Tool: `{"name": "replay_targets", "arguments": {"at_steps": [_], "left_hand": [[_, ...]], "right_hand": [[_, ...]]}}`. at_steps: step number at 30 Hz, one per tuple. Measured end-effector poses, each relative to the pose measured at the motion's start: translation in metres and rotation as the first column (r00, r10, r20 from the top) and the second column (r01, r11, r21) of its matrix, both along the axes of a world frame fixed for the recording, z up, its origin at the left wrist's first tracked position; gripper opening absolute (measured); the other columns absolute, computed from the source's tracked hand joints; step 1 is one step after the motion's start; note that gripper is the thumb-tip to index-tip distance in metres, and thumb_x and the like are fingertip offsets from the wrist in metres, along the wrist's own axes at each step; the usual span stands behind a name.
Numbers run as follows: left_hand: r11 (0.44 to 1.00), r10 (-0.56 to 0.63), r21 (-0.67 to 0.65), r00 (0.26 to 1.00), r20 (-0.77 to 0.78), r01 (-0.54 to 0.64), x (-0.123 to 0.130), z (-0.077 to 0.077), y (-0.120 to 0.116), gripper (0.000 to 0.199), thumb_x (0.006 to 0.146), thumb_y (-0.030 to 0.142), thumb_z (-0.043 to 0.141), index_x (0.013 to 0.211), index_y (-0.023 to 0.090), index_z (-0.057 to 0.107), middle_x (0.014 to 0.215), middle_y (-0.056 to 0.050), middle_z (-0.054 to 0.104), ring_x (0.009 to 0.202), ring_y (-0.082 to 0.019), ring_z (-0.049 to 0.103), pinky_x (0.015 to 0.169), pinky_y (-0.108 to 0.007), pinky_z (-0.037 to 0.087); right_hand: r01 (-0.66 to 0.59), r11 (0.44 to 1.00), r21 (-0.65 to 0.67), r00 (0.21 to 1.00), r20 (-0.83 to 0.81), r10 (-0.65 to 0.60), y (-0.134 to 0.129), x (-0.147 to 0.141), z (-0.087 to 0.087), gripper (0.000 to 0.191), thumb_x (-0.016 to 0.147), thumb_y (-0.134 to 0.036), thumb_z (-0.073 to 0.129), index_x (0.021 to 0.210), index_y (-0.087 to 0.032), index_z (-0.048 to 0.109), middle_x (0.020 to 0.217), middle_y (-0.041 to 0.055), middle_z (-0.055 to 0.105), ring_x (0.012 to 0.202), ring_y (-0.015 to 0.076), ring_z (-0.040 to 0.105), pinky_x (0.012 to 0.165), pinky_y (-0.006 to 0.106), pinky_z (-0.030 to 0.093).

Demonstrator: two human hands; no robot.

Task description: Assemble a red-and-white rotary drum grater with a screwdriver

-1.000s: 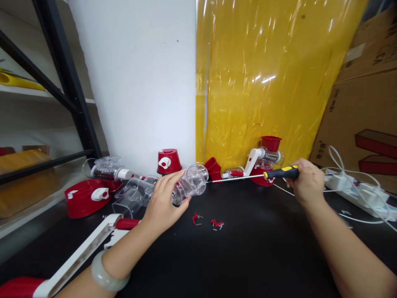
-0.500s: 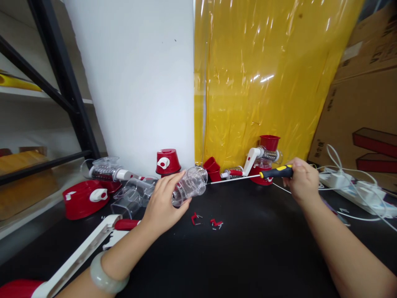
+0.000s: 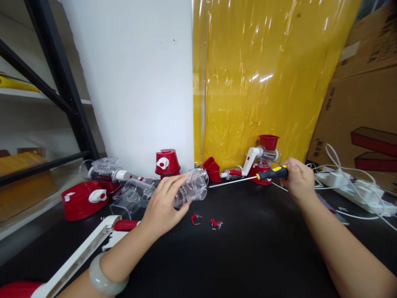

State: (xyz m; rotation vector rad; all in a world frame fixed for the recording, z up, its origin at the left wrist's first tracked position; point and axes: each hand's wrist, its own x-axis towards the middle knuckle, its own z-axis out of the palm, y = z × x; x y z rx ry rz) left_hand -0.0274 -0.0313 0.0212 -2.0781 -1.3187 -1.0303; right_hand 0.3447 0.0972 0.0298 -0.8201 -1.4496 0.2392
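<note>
My left hand (image 3: 166, 203) is wrapped round a clear plastic housing (image 3: 194, 186), lying on its side above the black table with its round end facing right. In my right hand (image 3: 297, 180) is a screwdriver (image 3: 273, 171) with a black and yellow handle, gripped at the handle's end. Its long shaft points left, and the tip is at the housing's right end; whether it touches a screw cannot be made out. Below the housing, small red plastic parts (image 3: 216, 222) and several screws lie on the table (image 3: 248, 256).
Red bases (image 3: 82, 200) and clear parts stand at the left, beside a white crank arm (image 3: 80, 252). An assembled drum grater (image 3: 268, 155) stands at the back right. A power strip (image 3: 362, 194) with white cables lies at the right, before a cardboard box (image 3: 356, 107).
The screwdriver and my right hand have shifted slightly left and the shaft has tilted a little. The housing has turned slightly in my left hand.
</note>
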Motion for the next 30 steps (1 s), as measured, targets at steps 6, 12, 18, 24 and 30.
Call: {"name": "replay_targets", "arguments": {"at_steps": [6,12,18,24,30], "left_hand": [[1.000,0.004,-0.014,1.000,-0.018,-0.004,0.000,-0.001,-0.001,0.066,0.081,0.018,0.065,0.142,0.025,0.040,0.134,-0.008,0.056,0.123,-0.026,0.051,0.106,-0.045,0.044],[1.000,-0.004,-0.002,1.000,0.004,0.004,0.000,-0.002,0.002,0.065,0.081,0.016,0.064,0.141,0.026,0.041,0.133,-0.008,0.056,0.123,-0.027,0.051,0.106,-0.047,0.044],[1.000,0.018,0.016,1.000,0.012,-0.018,-0.006,-0.002,0.004,0.063,0.083,0.017,0.065,0.141,0.027,0.043,0.130,-0.007,0.058,0.120,-0.026,0.052,0.104,-0.047,0.045],[1.000,0.003,0.010,1.000,0.017,-0.003,-0.008,0.002,0.004,0.062,0.084,0.020,0.064,0.141,0.029,0.042,0.129,-0.007,0.058,0.120,-0.027,0.053,0.103,-0.047,0.045],[1.000,-0.011,-0.017,1.000,-0.006,0.011,-0.007,0.001,0.002,0.064,0.083,0.020,0.065,0.142,0.028,0.043,0.130,-0.007,0.057,0.121,-0.026,0.052,0.103,-0.045,0.046]], "right_hand": [[-0.025,1.000,0.000,1.000,-0.017,0.025,-0.004,-0.004,0.001,0.042,0.093,-0.054,0.046,0.066,-0.023,0.053,0.039,-0.0033,0.046,0.035,0.0138,0.040,0.038,0.028,0.029],[-0.312,0.945,-0.101,0.946,-0.126,0.299,0.001,-0.010,0.006,0.027,0.090,-0.051,0.053,0.095,-0.025,0.059,0.058,-0.0018,0.059,0.043,0.0174,0.055,0.045,0.032,0.045],[-0.609,0.759,-0.230,0.792,-0.225,0.568,-0.002,-0.011,0.012,0.039,0.078,-0.053,0.065,0.105,-0.030,0.047,0.090,0.0002,0.066,0.058,0.0187,0.065,0.056,0.037,0.056],[-0.490,0.824,-0.285,0.871,-0.128,0.474,0.006,-0.009,0.006,0.033,0.087,-0.058,0.057,0.095,-0.027,0.052,0.061,-0.0039,0.058,0.042,0.0145,0.054,0.043,0.029,0.048],[-0.542,0.799,-0.262,0.839,-0.221,0.497,0.009,-0.009,0.007,0.034,0.080,-0.055,0.064,0.097,-0.028,0.053,0.092,0.0027,0.067,0.080,0.0224,0.068,0.065,0.038,0.059]]}}
